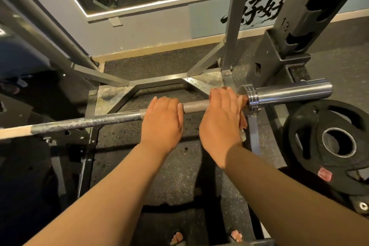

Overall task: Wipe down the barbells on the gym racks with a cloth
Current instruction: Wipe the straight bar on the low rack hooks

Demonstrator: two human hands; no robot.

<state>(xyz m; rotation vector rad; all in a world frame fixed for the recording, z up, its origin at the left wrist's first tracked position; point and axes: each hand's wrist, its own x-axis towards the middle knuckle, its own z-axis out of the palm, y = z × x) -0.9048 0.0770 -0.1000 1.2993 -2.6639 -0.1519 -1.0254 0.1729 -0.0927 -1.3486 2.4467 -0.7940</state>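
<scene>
A steel barbell (85,122) runs across the view from the left edge to its shiny sleeve (289,92) at the right. My left hand (161,122) grips the knurled shaft near the middle. My right hand (221,120) is wrapped over the shaft just inside the collar and holds a reddish-brown cloth (243,118) against the bar. Most of the cloth is hidden under my palm; only its edge shows beside the collar.
A rack upright (311,6) with numbered holes stands at the right. A black weight plate (337,146) leans below the sleeve. The rack's metal base frame (111,94) lies on rubber flooring. A grey wall and mirror are behind. My feet show at the bottom.
</scene>
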